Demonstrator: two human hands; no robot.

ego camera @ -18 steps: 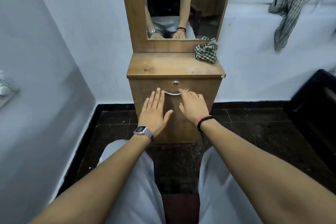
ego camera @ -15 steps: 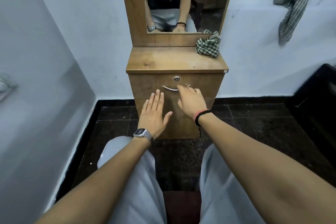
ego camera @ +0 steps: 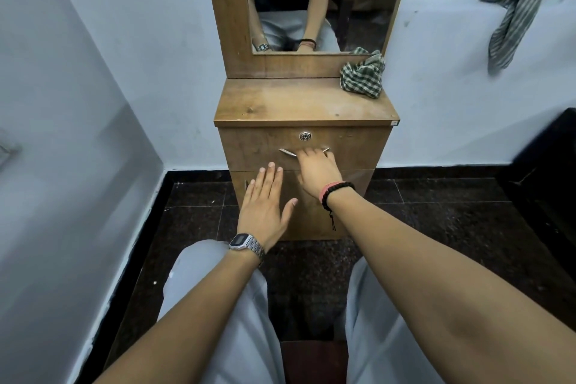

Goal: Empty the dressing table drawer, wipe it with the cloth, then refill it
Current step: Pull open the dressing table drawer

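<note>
A narrow wooden dressing table [ego camera: 305, 103] stands against the wall ahead of me. Its drawer [ego camera: 249, 146] is closed, with a round lock [ego camera: 305, 136] above a curved metal handle [ego camera: 286, 152]. My right hand [ego camera: 316, 173] rests on the middle of that handle, fingers curled over it. My left hand [ego camera: 265, 209] is flat and spread, apart from the handle, over the lower cabinet door. A crumpled green checked cloth [ego camera: 361, 76] lies on the tabletop's back right corner. The drawer's contents are hidden.
A mirror [ego camera: 314, 0] rises above the table. A striped garment [ego camera: 514, 9] hangs on the right wall. A dark piece of furniture [ego camera: 548, 165] stands at the right edge. White walls close in on the left. My knees are near the table.
My right hand has moved up onto the drawer handle and curled over it. My left hand stays flat just below. The view has tilted down slightly.
</note>
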